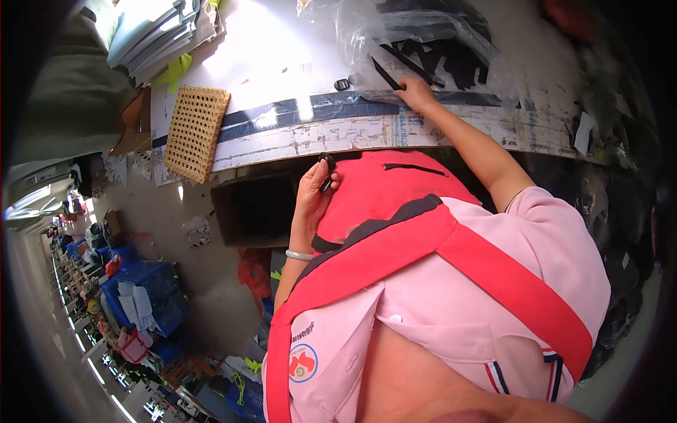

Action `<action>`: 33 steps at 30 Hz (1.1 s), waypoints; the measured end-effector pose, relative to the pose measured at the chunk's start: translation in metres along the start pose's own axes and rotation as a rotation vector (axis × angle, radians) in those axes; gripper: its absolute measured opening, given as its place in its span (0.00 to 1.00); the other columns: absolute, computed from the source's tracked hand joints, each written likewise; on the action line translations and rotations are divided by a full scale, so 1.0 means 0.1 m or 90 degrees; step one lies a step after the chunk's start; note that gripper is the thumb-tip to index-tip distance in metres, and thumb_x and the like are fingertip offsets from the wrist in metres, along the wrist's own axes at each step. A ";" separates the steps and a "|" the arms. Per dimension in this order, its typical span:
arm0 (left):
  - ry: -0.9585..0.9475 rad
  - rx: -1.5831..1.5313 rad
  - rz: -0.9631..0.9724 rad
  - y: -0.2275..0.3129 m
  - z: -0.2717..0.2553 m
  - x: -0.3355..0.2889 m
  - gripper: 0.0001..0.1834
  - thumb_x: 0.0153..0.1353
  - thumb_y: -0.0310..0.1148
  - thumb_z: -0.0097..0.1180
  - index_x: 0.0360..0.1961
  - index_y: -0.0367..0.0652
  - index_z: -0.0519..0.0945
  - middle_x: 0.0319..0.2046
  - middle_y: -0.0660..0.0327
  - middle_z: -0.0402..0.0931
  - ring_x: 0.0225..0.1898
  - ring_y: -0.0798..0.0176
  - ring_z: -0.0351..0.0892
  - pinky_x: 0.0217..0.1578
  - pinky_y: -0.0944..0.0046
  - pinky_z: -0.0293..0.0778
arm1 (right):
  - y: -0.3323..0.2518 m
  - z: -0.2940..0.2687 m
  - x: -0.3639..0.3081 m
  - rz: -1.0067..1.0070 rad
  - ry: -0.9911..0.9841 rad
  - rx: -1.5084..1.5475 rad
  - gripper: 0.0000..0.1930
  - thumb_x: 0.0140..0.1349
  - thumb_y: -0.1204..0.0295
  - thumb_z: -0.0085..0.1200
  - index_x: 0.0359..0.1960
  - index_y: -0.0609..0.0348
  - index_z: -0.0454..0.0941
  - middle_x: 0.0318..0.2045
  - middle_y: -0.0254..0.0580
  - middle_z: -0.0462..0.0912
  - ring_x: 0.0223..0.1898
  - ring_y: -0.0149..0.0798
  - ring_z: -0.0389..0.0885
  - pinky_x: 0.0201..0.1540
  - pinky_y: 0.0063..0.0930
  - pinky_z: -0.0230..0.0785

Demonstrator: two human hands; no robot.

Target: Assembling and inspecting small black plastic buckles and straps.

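Note:
My left hand [314, 189] is closed on a small black plastic piece [327, 163] that looks like a buckle, in front of the table's near edge. On the table, my right hand [417, 94] pinches the near end of a black strap [386, 74]. More black straps [451, 62] lie in a heap just beyond it, partly inside a clear plastic bag [363, 32]. A loose black buckle [342, 84] rests on the table to the left of my right hand.
A woven cane panel [197, 134] overhangs the table's [282, 144] front edge at the left. Stacked papers [156, 39] stand at the far left. Below the table is an open cardboard box [233, 229]. Blue crates [151, 292] stand on the floor further left.

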State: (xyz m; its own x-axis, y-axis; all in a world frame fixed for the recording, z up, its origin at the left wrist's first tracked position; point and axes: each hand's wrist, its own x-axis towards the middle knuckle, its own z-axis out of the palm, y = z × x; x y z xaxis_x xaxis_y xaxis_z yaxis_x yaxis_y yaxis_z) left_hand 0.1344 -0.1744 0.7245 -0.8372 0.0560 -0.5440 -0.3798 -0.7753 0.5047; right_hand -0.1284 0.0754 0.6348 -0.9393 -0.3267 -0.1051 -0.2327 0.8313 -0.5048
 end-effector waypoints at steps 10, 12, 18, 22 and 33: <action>0.144 0.159 0.151 0.15 0.48 0.05 0.10 0.63 0.35 0.57 0.31 0.39 0.77 0.24 0.63 0.75 0.23 0.72 0.72 0.19 0.72 0.67 | -0.54 -1.11 -0.16 -0.151 0.051 0.561 0.08 0.63 0.71 0.57 0.42 0.58 0.77 0.36 0.30 0.81 0.24 0.19 0.72 0.25 0.12 0.65; 0.142 0.339 0.204 0.27 0.59 0.05 0.09 0.62 0.32 0.59 0.27 0.37 0.80 0.19 0.65 0.73 0.18 0.76 0.68 0.17 0.74 0.62 | -0.94 -1.25 -0.37 -0.083 -0.192 0.707 0.09 0.64 0.69 0.55 0.43 0.59 0.75 0.29 0.33 0.81 0.19 0.19 0.72 0.19 0.12 0.63; 0.161 0.446 0.315 0.44 0.79 0.09 0.07 0.58 0.29 0.63 0.31 0.34 0.82 0.19 0.71 0.73 0.18 0.80 0.65 0.18 0.76 0.60 | -1.74 -0.90 -0.82 -0.021 -0.502 0.666 0.10 0.64 0.67 0.54 0.36 0.62 0.77 0.21 0.34 0.79 0.15 0.21 0.72 0.16 0.15 0.63; 0.184 0.627 0.464 0.61 0.66 0.07 0.06 0.56 0.26 0.62 0.34 0.35 0.82 0.19 0.67 0.73 0.19 0.76 0.67 0.20 0.74 0.63 | -1.91 -0.78 -0.75 0.028 -0.518 0.714 0.10 0.65 0.66 0.53 0.34 0.63 0.76 0.21 0.35 0.78 0.15 0.22 0.72 0.17 0.16 0.64; 0.177 0.798 0.596 0.97 0.37 -0.05 0.07 0.55 0.24 0.62 0.36 0.37 0.82 0.23 0.59 0.74 0.20 0.69 0.72 0.22 0.68 0.67 | -2.41 -0.43 -0.82 0.020 -0.364 0.814 0.13 0.66 0.64 0.54 0.43 0.62 0.74 0.25 0.33 0.76 0.20 0.23 0.74 0.22 0.16 0.68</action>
State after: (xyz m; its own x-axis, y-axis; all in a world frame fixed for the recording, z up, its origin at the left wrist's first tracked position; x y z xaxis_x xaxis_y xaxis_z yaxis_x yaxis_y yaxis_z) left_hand 0.0876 -0.2266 0.8005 -0.9099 -0.3432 0.2330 0.0186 0.5272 0.8495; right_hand -0.0057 -0.0791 0.8019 -0.6366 -0.7082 -0.3053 0.4649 -0.0365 -0.8846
